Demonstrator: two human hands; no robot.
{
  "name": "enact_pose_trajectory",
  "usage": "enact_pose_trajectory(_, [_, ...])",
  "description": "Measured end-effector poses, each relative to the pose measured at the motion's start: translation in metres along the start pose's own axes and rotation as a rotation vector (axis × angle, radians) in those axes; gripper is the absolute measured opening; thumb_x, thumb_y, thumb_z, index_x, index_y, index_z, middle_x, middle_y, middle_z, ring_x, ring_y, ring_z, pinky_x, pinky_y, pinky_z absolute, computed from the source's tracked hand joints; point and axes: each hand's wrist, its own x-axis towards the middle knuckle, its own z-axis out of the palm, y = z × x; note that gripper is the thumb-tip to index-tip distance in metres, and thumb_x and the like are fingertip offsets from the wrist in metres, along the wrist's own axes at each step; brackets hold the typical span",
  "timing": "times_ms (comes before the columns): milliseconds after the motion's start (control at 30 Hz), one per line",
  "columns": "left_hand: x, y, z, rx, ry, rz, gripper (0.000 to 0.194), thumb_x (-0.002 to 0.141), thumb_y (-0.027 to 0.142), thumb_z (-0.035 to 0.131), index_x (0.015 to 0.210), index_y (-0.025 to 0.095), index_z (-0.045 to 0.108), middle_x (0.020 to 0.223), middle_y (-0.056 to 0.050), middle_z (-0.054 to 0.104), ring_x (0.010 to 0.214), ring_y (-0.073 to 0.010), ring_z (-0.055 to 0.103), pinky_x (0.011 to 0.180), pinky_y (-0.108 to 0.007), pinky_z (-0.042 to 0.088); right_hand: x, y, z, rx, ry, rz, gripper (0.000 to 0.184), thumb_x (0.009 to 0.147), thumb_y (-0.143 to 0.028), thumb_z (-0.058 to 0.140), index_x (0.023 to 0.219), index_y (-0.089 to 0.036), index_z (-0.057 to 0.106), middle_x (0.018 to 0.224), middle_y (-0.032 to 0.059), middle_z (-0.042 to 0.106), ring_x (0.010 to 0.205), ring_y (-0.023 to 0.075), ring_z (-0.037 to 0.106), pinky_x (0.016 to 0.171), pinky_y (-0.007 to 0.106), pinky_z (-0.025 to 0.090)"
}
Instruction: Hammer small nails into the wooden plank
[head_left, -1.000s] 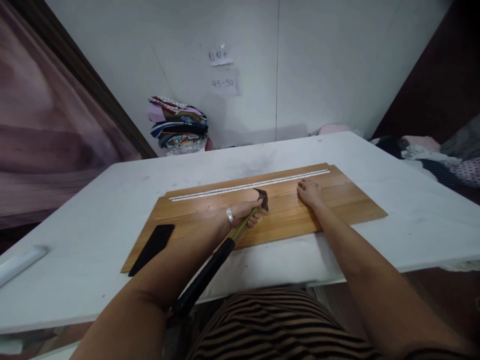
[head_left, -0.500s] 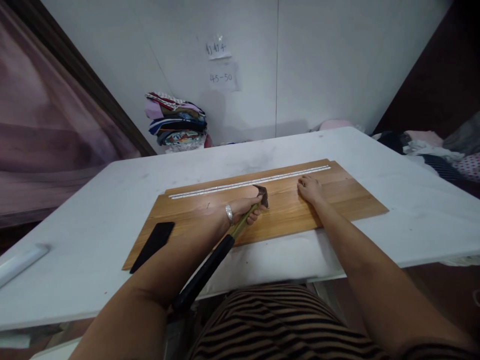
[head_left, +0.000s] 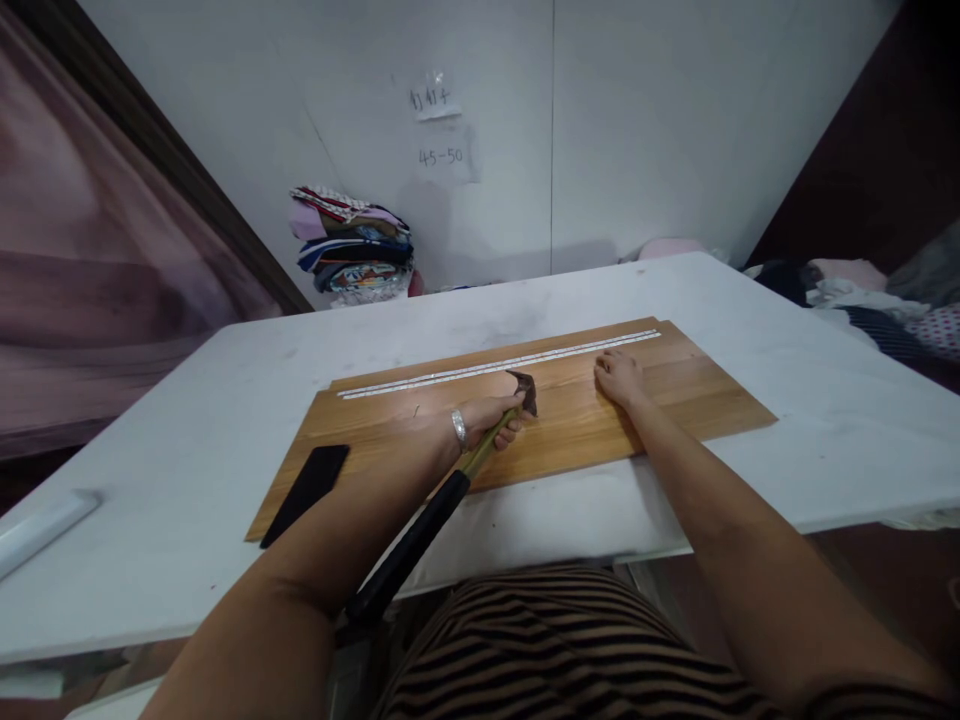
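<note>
My left hand (head_left: 491, 420), with a silvery band at its wrist, is closed round the neck of a hammer (head_left: 471, 460). The dark metal head (head_left: 525, 392) lies over the middle of a wooden board (head_left: 570, 430), and the black grip slants back toward my body. My right hand (head_left: 619, 378) rests on the board to the right, fingers curled together; what they hold, if anything, is hidden. A small thin nail (head_left: 417, 411) sticks up from the board left of the hammer. Two narrow pale strips (head_left: 495, 367) run along the board's far side.
A flat black piece (head_left: 306, 492) lies over the board's left end. The white table (head_left: 847, 450) carries a clear plastic roll (head_left: 45, 530) at far left. Folded cloths (head_left: 356, 245) are stacked beyond the table against the wall. More fabric (head_left: 862, 300) is heaped at the right.
</note>
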Motion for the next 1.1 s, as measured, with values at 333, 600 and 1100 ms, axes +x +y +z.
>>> enact_pose_trajectory(333, [0.002, 0.000, -0.003, -0.018, -0.013, -0.024, 0.043, 0.104, 0.055, 0.038, 0.090, 0.017, 0.052, 0.058, 0.009, 0.033, 0.039, -0.0043, 0.026, 0.036, -0.014, 0.019, -0.001, -0.001, 0.001, 0.007, 0.028, -0.009, 0.034, 0.096, -0.025, 0.045, 0.108, -0.019, 0.077, 0.133, 0.0131, 0.069, 0.127, 0.0273, 0.056, 0.108, 0.043, 0.038])
enact_pose_trajectory(600, [0.001, 0.001, -0.005, -0.006, -0.035, -0.002, 0.050, 0.101, 0.062, 0.038, 0.088, 0.017, 0.053, 0.058, 0.009, 0.034, 0.038, -0.0041, 0.025, 0.036, -0.014, 0.018, -0.003, -0.004, -0.003, 0.002, 0.009, 0.000, 0.033, 0.095, -0.024, 0.045, 0.106, -0.019, 0.076, 0.134, 0.0130, 0.068, 0.128, 0.0275, 0.056, 0.108, 0.043, 0.038])
enact_pose_trajectory(1100, [0.009, 0.047, 0.000, -0.278, -0.025, 0.148, 0.051, 0.101, 0.060, 0.040, 0.078, 0.016, 0.053, 0.054, 0.005, 0.039, 0.039, -0.0054, 0.034, 0.036, -0.014, 0.030, -0.036, -0.099, -0.040, 1.287, -0.487, 0.275, 0.028, 0.089, -0.039, 0.069, 0.113, -0.026, 0.064, 0.108, 0.0071, 0.076, 0.096, 0.0207, 0.073, 0.086, 0.036, 0.059])
